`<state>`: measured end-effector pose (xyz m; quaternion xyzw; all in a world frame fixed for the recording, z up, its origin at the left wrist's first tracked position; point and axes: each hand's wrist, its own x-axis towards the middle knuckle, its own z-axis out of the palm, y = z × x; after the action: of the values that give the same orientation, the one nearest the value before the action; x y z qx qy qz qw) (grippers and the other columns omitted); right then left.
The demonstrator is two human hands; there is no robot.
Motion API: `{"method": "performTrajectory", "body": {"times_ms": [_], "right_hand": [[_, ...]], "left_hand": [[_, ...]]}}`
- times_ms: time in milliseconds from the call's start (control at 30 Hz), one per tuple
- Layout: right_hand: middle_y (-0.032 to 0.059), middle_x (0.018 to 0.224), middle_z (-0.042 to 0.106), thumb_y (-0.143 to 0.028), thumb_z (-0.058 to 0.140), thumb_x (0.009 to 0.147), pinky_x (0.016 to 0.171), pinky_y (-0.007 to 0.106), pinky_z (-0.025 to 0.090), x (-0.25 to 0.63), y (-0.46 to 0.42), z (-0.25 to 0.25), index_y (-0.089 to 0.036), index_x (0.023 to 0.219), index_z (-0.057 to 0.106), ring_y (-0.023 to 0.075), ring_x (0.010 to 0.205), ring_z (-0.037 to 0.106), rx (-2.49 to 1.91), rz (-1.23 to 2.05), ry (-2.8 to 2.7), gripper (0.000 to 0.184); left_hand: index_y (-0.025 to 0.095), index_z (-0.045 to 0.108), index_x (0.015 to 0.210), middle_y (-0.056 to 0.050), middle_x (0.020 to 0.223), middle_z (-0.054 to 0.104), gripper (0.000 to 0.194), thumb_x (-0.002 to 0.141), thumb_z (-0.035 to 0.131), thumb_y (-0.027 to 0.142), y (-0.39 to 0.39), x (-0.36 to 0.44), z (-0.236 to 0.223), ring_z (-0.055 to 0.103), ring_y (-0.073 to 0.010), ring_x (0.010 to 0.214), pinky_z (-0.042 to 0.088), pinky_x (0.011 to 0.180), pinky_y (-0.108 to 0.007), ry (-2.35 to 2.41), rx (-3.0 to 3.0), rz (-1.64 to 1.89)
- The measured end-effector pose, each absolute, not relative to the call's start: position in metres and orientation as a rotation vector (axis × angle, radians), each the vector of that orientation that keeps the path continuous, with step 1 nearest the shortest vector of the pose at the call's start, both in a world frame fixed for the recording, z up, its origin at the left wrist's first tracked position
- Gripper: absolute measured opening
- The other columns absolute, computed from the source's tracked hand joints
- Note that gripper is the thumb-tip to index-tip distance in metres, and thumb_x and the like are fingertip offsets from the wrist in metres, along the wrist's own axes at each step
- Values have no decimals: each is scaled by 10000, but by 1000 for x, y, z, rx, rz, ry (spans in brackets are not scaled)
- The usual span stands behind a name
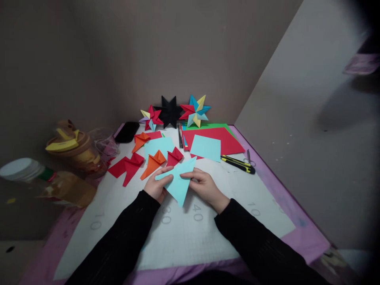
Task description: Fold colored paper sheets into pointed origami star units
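Observation:
A light blue sheet of paper (178, 186), folded to a triangle-like shape with one point downward, is held up over the white mat. My left hand (156, 185) grips its left corner, thumb on top and fingers underneath. On the right edge, my right hand (205, 186) pinches the paper, its fingers partly in front of it. Just behind the hands lie folded paper pieces: an orange one (154, 162), a small red one (175, 157), and a larger red one (128, 167). Another orange piece (140, 141) sits farther back.
Folded paper stars (196, 112) lean on the wall beside a black star (170, 112). Red sheets (231, 140), a light blue square (206, 147), a yellow-black cutter (239, 164) and scissors (249, 160) lie right. A phone (127, 132), a lidded cup (74, 148) and a bottle (68, 188) stand left.

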<state>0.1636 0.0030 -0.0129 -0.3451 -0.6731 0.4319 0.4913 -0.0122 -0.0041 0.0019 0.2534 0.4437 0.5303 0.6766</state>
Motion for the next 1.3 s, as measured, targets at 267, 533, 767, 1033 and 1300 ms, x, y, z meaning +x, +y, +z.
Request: {"method": "performTrajectory", "body": {"times_ms": [267, 533, 767, 1033, 1300], "right_hand": [[37, 949, 667, -251, 681, 744, 830, 344, 496, 174, 9, -12, -268, 882, 731, 198, 915, 624, -878, 1114, -1432, 148], [29, 939, 668, -259, 695, 736, 816, 332, 506, 172, 5, -7, -274, 863, 733, 185, 899, 632, -814, 1199, -1393, 134], [32, 909, 660, -261, 702, 735, 793, 342, 507, 173, 3, -5, -261, 808, 728, 188, 869, 629, -784, 1214, -1406, 78], [25, 812, 647, -264, 730, 699, 724, 317, 515, 174, 2, -6, -229, 763, 716, 174, 791, 631, -797, 1277, -1345, 75], [27, 856, 627, -262, 716, 724, 761, 327, 512, 174, 2, -6, -242, 798, 717, 180, 848, 623, -756, 1242, -1395, 77]], "left_hand": [[254, 403, 1356, -4, 760, 673, 783, 653, 749, 236, -2, -35, 9, 624, -134, 645, 513, 648, -258, 765, 920, 1141], [157, 730, 950, -115, 1009, 707, 293, 700, 710, 310, -5, -37, 8, 655, -252, 923, 508, 837, -343, 929, 1479, 1069], [179, 756, 840, -104, 902, 731, 243, 661, 730, 341, -15, -25, 15, 673, -264, 877, 514, 848, -362, 1141, 1392, 1282], [191, 735, 949, -99, 1005, 711, 279, 700, 698, 312, -17, -24, 17, 661, -249, 932, 507, 860, -338, 1051, 1444, 1234], [218, 749, 898, -71, 933, 729, 239, 676, 670, 177, -12, -31, 20, 683, -241, 873, 535, 794, -319, 1035, 1631, 1153]]}}
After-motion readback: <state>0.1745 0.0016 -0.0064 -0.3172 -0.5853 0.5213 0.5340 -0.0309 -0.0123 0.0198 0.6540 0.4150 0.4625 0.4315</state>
